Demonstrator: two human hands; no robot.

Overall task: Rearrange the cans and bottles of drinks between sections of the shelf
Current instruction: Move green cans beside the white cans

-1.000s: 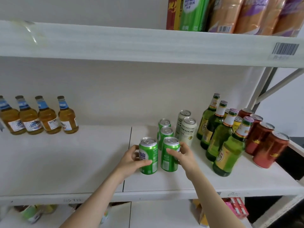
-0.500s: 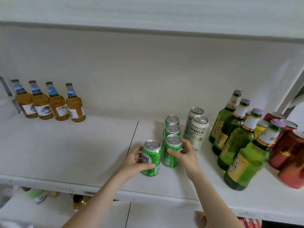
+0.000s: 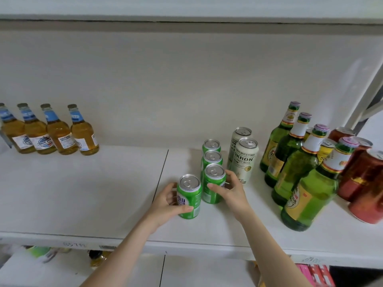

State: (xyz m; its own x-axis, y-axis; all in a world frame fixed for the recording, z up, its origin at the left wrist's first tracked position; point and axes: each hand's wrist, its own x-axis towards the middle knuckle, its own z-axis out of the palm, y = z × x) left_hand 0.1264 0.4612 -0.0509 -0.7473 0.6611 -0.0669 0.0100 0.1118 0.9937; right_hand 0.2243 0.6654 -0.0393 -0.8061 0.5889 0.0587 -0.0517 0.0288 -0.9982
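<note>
- A white shelf [image 3: 83, 193] runs across the view in front of a pale back panel [image 3: 186, 79]. A thin dark seam [image 3: 163, 172] splits the board into a left and a right section.
- The left hand [image 3: 164, 204] grasps the front green can [image 3: 189, 197], with the thumb across the label and the fingers curled round the far side. The can stands upright on the right section, just right of the seam.
- The right hand [image 3: 233, 192] grasps the second green can [image 3: 214, 184], with the thumb on the near face and the fingers wrapped round its right side. This can stands upright just behind and to the right of the front one. Whether the two touch cannot be told.
- Two more green cans [image 3: 211, 158] stand in a row directly behind the second one, toward the back panel.
- Two tall white cans [image 3: 244, 160] stand just right of that row, one behind the other.
- Further right, four green bottles [image 3: 294, 162] line up front to back. A yellow can [image 3: 326, 151] and several red cans [image 3: 362, 179] crowd beside them at the right end.
- Four amber bottles [image 3: 60, 133] with blue neck labels stand in a row at the back of the left section, well apart from both hands.
- Below, a lower shelf [image 3: 186, 272] holds items too blurred to name.
</note>
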